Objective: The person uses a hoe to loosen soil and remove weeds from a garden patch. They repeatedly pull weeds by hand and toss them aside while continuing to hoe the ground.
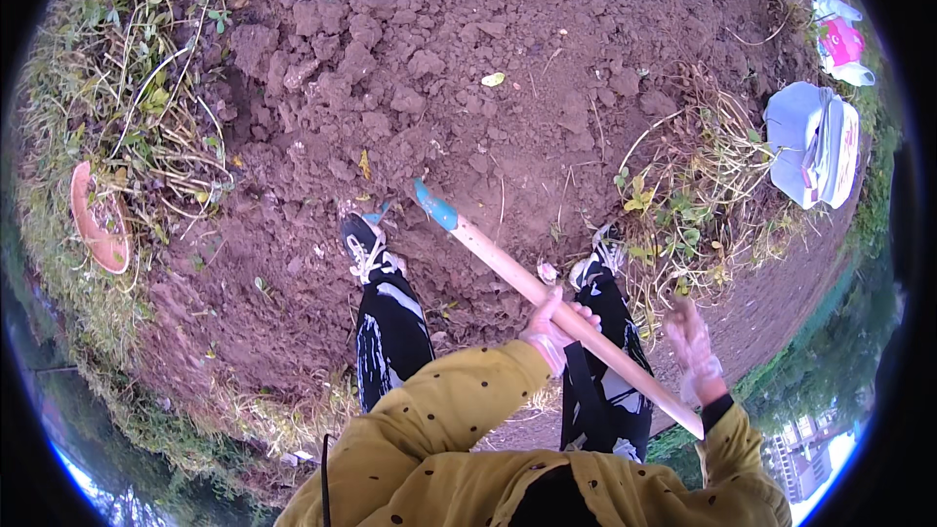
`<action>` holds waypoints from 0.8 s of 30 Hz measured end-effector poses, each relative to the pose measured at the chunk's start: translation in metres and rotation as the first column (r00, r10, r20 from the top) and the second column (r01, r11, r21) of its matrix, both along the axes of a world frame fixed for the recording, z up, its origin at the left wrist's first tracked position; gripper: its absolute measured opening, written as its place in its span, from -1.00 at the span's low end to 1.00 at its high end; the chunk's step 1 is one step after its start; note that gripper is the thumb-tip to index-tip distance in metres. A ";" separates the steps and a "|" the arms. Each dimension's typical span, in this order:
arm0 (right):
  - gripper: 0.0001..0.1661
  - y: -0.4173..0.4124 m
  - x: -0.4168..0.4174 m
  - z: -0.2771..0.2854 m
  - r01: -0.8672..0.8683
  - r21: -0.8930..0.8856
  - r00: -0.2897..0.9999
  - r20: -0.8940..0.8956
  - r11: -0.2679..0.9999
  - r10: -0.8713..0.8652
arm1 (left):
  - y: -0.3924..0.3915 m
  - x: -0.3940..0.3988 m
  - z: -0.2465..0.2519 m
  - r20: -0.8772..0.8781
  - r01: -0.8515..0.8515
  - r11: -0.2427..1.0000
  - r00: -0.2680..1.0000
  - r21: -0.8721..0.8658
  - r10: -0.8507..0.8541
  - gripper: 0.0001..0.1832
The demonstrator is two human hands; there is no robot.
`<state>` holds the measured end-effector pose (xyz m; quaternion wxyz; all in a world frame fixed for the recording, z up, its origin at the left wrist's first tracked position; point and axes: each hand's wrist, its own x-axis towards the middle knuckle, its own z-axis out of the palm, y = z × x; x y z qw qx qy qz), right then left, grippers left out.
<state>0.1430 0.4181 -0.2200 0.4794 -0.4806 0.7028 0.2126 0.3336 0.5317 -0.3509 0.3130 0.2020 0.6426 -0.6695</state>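
My left hand (550,331), in a thin clear glove, is wrapped around the wooden handle (512,269) of a long-handled digging tool. The handle runs slantwise from beside my right forearm to a blue metal socket (437,206) at the soil. A small blue piece (378,214) shows by my left shoe; whether it belongs to the tool's head is unclear. My right hand (690,345), also gloved, is raised off the handle, to the right of it. Its fingers look bent and their tips brownish; I cannot tell if anything is in them.
Loose, cloddy brown soil (439,73) spreads before my feet. Pulled plant stems (695,190) lie to the right, near a white plastic container (794,143) and a plastic bag (842,40) with something pink. Weeds (154,88) and a curved orange-brown piece (102,238) are on the left.
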 end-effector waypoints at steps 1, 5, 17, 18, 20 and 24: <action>-0.32 0.021 -0.038 0.034 0.083 0.159 0.996 -0.056 0.984 -0.075 | 0.003 -0.006 -0.006 0.022 -0.008 1.000 1.000 -0.006 0.008 -0.54; -0.31 0.105 -0.161 0.136 -0.031 0.499 0.982 -0.147 0.866 0.120 | 0.010 -0.019 -0.013 0.177 0.059 0.998 0.982 0.008 -0.059 -0.60; -0.76 0.190 -0.170 0.199 -0.372 0.110 0.774 -0.511 0.922 0.373 | 0.005 0.027 -0.060 0.525 0.246 0.968 0.819 0.045 -0.233 -0.67; -0.79 0.183 -0.154 0.207 -0.326 0.077 0.808 -0.495 0.942 0.320 | 0.007 0.024 -0.066 0.517 0.265 0.964 0.824 0.011 -0.232 -0.68; -0.78 0.195 -0.159 0.209 -0.318 0.055 0.801 -0.518 0.947 0.299 | 0.010 0.026 -0.070 0.472 0.260 0.965 0.845 0.046 -0.250 -0.72; -0.75 0.216 -0.189 0.220 -0.330 0.097 0.803 -0.495 0.939 0.333 | 0.026 0.014 -0.045 0.425 0.173 0.984 0.894 -0.035 -0.142 -0.73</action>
